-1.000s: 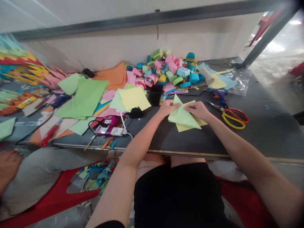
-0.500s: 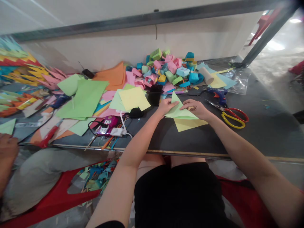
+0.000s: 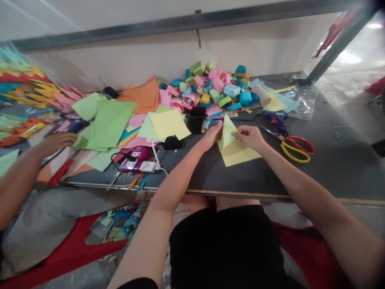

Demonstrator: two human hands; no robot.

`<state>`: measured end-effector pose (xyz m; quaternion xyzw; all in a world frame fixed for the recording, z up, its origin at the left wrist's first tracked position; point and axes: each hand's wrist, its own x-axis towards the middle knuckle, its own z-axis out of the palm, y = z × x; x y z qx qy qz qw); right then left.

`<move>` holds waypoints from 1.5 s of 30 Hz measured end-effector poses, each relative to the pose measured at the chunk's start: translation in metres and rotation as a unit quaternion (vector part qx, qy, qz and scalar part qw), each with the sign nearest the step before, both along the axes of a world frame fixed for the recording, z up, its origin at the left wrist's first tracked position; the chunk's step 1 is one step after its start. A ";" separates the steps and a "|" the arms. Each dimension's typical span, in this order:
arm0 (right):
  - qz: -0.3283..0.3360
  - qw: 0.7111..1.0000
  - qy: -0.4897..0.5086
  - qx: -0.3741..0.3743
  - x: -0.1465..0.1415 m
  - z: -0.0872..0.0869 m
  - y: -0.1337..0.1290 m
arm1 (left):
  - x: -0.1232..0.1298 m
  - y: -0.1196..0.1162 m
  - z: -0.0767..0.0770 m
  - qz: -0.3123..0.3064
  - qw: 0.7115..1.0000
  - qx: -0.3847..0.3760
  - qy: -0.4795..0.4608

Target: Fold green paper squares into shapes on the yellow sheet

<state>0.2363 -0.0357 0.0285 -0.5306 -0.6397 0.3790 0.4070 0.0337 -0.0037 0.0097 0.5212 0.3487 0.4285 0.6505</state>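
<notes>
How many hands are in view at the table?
3: the left hand and right hand at the folded light-green paper sheet, and a co-worker's hand by the large green paper sheet. Others may be hidden.

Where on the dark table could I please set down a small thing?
The widest bare patch of the table lies right of the scissors. A smaller one lies between the yellow sheet under the folded green paper and the front edge. The back is crowded by folded paper pieces, the left by loose sheets.
</notes>
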 end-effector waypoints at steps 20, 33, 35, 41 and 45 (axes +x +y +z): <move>-0.039 0.997 0.066 0.013 -0.004 0.004 -0.005 | 0.005 -0.012 0.017 0.170 0.982 0.087 -0.013; -0.029 0.996 0.087 -0.010 -0.004 0.004 -0.005 | 0.003 -0.014 0.022 0.190 0.977 0.097 -0.008; -0.032 0.995 0.096 0.005 -0.004 0.004 -0.004 | 0.003 -0.015 0.023 0.196 0.975 0.104 -0.001; -0.019 0.993 0.113 0.033 -0.004 0.002 -0.001 | 0.004 -0.015 0.023 0.186 0.975 0.118 0.008; 0.037 0.990 0.126 0.043 -0.004 0.002 0.001 | 0.004 -0.018 0.026 0.141 0.982 0.124 0.004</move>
